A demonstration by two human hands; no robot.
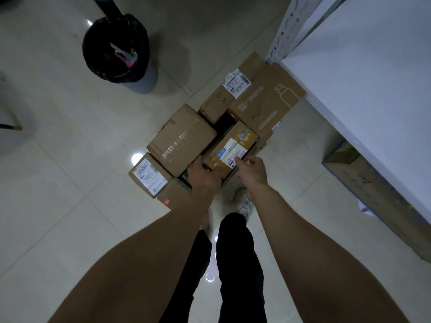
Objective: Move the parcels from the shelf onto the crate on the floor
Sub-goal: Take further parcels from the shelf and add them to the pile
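We are at the setting-down step: the parcel with the blue-and-white label (231, 150) is at the stack on the floor (58, 136), held at the stack's near right corner, with its far end tilted down into the dark gap between the other boxes. Our left hand (205, 173) grips its near left corner, fingers wrapped under the edge. Our right hand (251, 171) holds its near right edge, with one finger lying on the white label. The crate itself is almost wholly hidden under the load, so we cannot tell where its rim runs.

Four more boxes already sit there: a taped parcel (182, 141) along the left edge, a small labelled parcel (149, 174) at the near left corner, a parcel marked 2-2 (221, 99) at the far edge, and a flat printed carton (265, 99) at the far right, touching the foot of the white shelf (361, 89).

We judge the task well along. The next move calls for lowering the near end until the parcel beds flat or wedges firmly in the gap. We should then let go with both hands only once it stops rocking, and rise to the shelf for any parcel left. Whether any remain there we cannot see.
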